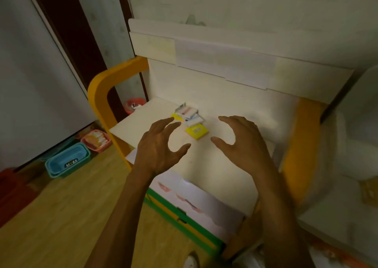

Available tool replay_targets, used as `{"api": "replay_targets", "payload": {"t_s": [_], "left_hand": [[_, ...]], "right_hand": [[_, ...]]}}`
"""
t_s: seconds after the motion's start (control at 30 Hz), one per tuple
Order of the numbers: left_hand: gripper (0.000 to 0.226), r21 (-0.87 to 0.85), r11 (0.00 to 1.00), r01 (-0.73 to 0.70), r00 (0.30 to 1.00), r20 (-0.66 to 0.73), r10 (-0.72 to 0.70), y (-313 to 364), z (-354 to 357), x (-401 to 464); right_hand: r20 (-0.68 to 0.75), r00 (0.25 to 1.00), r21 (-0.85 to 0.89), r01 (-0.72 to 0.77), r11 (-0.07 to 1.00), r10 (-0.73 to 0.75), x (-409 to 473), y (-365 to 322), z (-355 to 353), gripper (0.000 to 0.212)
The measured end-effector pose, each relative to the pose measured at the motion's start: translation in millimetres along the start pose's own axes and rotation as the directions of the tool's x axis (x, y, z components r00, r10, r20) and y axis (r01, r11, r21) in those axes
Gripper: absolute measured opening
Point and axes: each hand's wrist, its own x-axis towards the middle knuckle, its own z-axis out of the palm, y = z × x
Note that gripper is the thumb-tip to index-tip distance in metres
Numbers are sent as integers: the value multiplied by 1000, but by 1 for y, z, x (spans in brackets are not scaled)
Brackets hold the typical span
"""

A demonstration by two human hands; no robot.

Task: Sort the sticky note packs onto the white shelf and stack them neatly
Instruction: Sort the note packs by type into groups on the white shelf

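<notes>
Both hands hover over the white shelf [204,165], holding nothing. The left hand [157,147] has its fingers spread and loosely bent, its fingertips [172,120] close to the near edge of the sticky note packs [189,115]. The right hand [243,141] is spread the same way, to the right of the packs and apart from them. The packs lie in a loose, uneven cluster toward the back of the shelf. One yellow pack [197,131] sits at the cluster's front. On the floor left of the shelf stands a blue basket [67,159], with a pink basket [96,140] beside it.
</notes>
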Motion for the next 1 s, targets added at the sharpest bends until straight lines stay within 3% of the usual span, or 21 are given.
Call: {"api": "replay_targets", "payload": {"t_s": [0.33, 0.7, 1.0], "left_hand": [[68, 25, 999, -42, 993, 107, 39, -98, 26, 109], [72, -187, 972, -145, 963, 198, 182, -163, 77, 188], [75, -291, 928, -233, 891, 320, 324, -195, 112, 241]], "right_hand": [[-34, 988, 83, -145, 986, 148, 99, 4, 64, 55], [-99, 925, -46, -372, 927, 367, 147, 7, 106, 60], [-191, 844, -42, -517, 855, 501, 164, -21, 134, 61]]}}
